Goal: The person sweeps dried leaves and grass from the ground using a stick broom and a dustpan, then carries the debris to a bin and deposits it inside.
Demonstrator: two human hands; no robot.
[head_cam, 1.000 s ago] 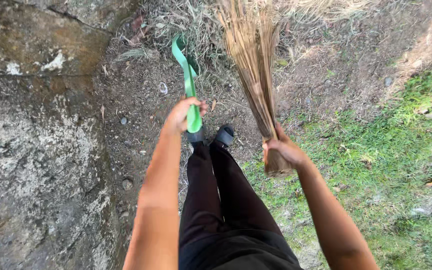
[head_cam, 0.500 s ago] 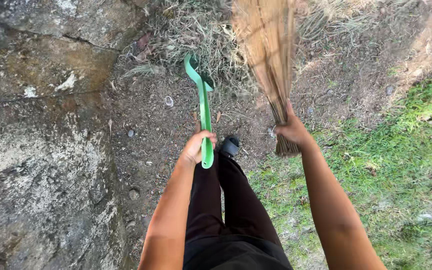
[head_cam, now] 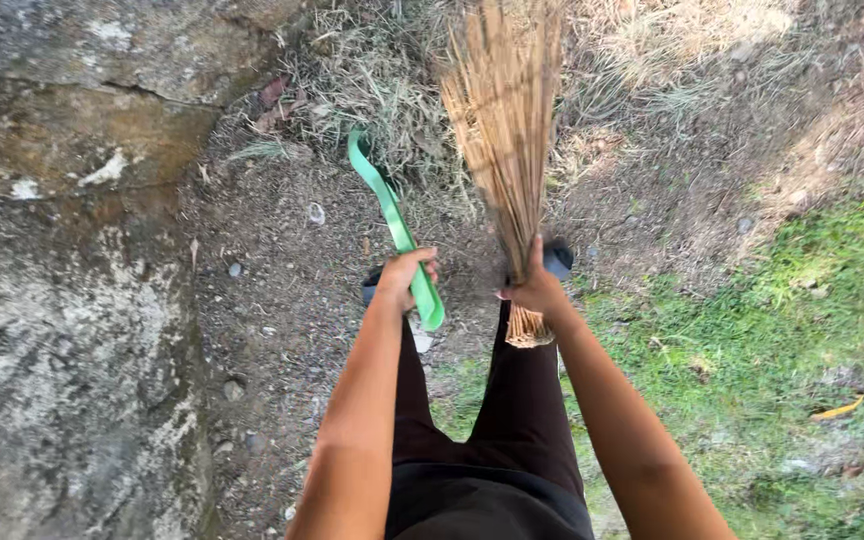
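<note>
My left hand (head_cam: 405,275) grips the handle of a green plastic dustpan (head_cam: 389,215), which points forward and down toward the dirt. My right hand (head_cam: 537,290) is closed around the bound end of a straw stick broom (head_cam: 502,120); its bristles fan out ahead over dry grass. Both arms reach out in front of me, and my legs in black trousers (head_cam: 492,420) and dark shoes (head_cam: 556,262) show between them.
A large grey rock slab (head_cam: 62,300) fills the left side. Bare dirt with small stones (head_cam: 272,300) lies ahead, with dry grass litter (head_cam: 372,80) beyond it. Green grass (head_cam: 782,370) with a yellow leaf (head_cam: 837,408) covers the right.
I have stepped forward; my feet are now spread apart. Both hands stay closed on the dustpan and broom, and the broom has shifted toward the middle.
</note>
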